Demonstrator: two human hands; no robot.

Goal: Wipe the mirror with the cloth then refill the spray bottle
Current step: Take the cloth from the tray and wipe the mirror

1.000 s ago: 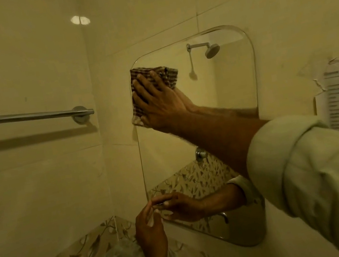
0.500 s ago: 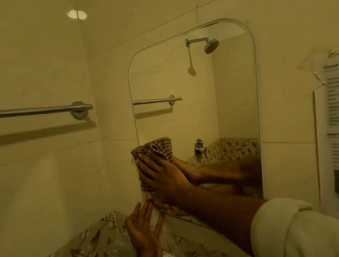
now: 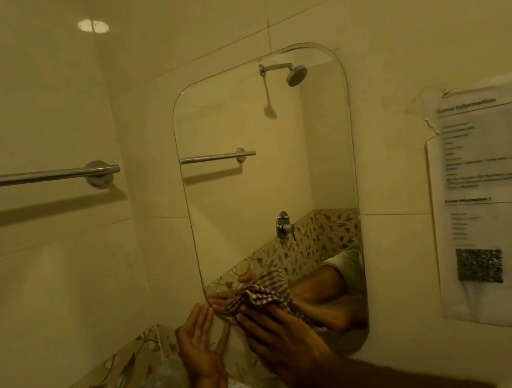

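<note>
Head view: the right hand [image 3: 282, 341] presses the bunched checked cloth [image 3: 258, 295] against the mirror [image 3: 271, 174] at its lower left corner — the unwiped-looking glass runs upward from there. The left hand [image 3: 201, 341], open and empty, hovers just left of that corner; a clear bottle [image 3: 168, 384] — probably the spray bottle — sits below it.

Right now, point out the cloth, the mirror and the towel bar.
cloth [image 3: 258, 296], head view, on its checked folds.
mirror [image 3: 249, 201], head view, on bare glass.
towel bar [image 3: 25, 178], head view, on the metal rod.
</note>
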